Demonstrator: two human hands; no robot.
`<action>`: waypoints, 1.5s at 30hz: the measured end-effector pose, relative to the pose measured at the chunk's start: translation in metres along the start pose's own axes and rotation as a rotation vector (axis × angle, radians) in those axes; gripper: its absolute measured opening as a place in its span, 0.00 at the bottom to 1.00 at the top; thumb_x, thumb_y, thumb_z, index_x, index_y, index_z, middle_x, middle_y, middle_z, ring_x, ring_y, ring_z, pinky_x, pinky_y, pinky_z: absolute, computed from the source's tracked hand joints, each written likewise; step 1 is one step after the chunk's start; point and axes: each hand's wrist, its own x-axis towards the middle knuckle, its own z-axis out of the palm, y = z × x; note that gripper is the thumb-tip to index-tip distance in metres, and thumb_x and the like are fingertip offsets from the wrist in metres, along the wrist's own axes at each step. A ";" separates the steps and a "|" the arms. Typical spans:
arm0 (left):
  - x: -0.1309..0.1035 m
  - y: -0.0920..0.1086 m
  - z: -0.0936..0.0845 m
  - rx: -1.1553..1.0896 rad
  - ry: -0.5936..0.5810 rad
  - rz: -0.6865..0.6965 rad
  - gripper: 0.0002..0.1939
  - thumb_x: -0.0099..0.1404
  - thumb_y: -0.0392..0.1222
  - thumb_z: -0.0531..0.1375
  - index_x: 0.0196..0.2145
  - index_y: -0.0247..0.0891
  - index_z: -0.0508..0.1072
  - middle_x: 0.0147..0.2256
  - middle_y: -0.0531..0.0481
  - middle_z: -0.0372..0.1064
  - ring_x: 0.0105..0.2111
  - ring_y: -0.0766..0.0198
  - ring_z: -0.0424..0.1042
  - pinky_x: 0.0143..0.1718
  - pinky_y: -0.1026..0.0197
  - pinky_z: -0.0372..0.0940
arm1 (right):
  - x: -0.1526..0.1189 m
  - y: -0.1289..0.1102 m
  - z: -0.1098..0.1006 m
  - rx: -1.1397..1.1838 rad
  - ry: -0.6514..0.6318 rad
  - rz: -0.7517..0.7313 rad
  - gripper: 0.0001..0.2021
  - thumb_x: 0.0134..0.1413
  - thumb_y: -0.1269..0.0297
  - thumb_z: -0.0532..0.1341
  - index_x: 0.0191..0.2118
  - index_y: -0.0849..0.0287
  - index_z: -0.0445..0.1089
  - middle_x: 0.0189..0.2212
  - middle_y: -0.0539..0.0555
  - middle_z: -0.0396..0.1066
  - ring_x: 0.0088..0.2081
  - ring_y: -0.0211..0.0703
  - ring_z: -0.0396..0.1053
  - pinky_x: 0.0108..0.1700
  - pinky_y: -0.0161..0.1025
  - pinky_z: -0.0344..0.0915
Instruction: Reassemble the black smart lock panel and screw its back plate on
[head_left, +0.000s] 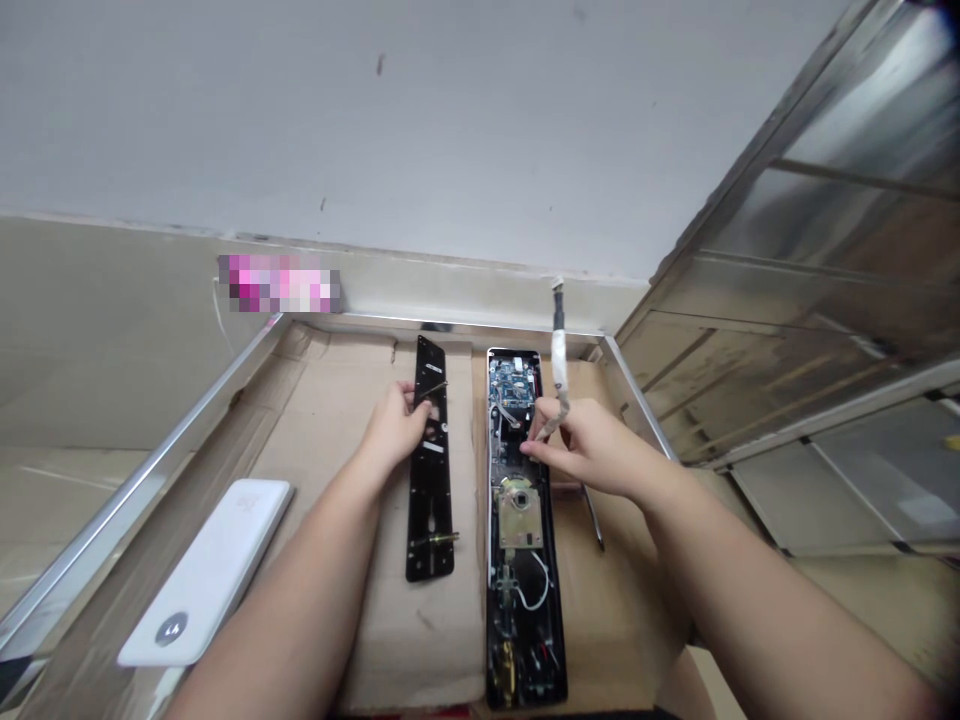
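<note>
My left hand (397, 425) grips a long black metal plate (430, 490) by its left edge, thumb on the face. The plate stands slightly tilted, with a thin rod near its middle and a brass-coloured post low down. To its right lies a long black housing (556, 600), open side up, like an electronic door lock panel. Inside are a blue circuit board (516, 383), a square metal lock mechanism (520, 520) and white wires. Over the housing's right edge, my right hand (581, 440) pinches a taped cable (559, 360) whose connector end points up.
Cardboard (315, 400) lines the metal-framed work surface. A white power bank (214, 570) with a plugged-in cable lies at left. A dark pen-like tool (595, 520) lies right of the housing. The wall (450, 150) rises behind, and shiny metal panels (817, 220) stand at right.
</note>
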 end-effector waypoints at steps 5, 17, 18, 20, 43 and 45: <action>-0.001 0.007 0.000 -0.095 0.040 0.001 0.13 0.65 0.35 0.59 0.47 0.39 0.62 0.43 0.45 0.71 0.30 0.65 0.77 0.27 0.61 0.75 | 0.003 0.000 0.004 -0.056 -0.005 0.006 0.07 0.61 0.62 0.64 0.34 0.58 0.69 0.29 0.50 0.75 0.31 0.40 0.70 0.36 0.38 0.60; -0.017 0.037 -0.011 -0.405 -0.030 -0.077 0.09 0.56 0.37 0.58 0.36 0.41 0.62 0.25 0.57 0.59 0.17 0.72 0.60 0.13 0.72 0.56 | -0.001 0.000 0.000 0.041 -0.037 -0.087 0.12 0.73 0.56 0.49 0.44 0.56 0.64 0.32 0.51 0.73 0.33 0.42 0.68 0.38 0.41 0.59; -0.019 0.041 -0.012 -0.441 -0.066 -0.079 0.09 0.55 0.37 0.58 0.35 0.41 0.62 0.25 0.57 0.59 0.17 0.72 0.59 0.12 0.72 0.53 | 0.000 0.000 0.001 0.054 -0.026 -0.096 0.11 0.72 0.56 0.50 0.43 0.56 0.63 0.32 0.50 0.72 0.32 0.41 0.67 0.38 0.40 0.58; -0.024 0.049 -0.012 -0.495 -0.133 -0.086 0.11 0.55 0.37 0.58 0.37 0.42 0.62 0.25 0.58 0.57 0.17 0.72 0.58 0.11 0.73 0.49 | 0.000 0.000 0.003 0.067 0.012 -0.134 0.11 0.72 0.56 0.50 0.41 0.56 0.62 0.31 0.50 0.69 0.32 0.40 0.64 0.37 0.40 0.57; -0.036 0.041 -0.018 -1.076 -0.828 -0.449 0.15 0.68 0.50 0.58 0.30 0.42 0.57 0.16 0.62 0.41 0.10 0.75 0.36 0.06 0.73 0.36 | 0.002 -0.004 0.014 0.189 0.123 -0.258 0.18 0.73 0.56 0.49 0.29 0.56 0.56 0.25 0.47 0.57 0.28 0.37 0.55 0.33 0.37 0.53; -0.038 0.042 -0.022 -1.104 -0.829 -0.439 0.13 0.69 0.49 0.57 0.32 0.42 0.58 0.16 0.62 0.43 0.10 0.75 0.37 0.06 0.74 0.37 | 0.001 -0.004 0.010 0.208 0.130 -0.284 0.19 0.72 0.58 0.50 0.27 0.56 0.54 0.24 0.46 0.55 0.26 0.36 0.54 0.32 0.37 0.52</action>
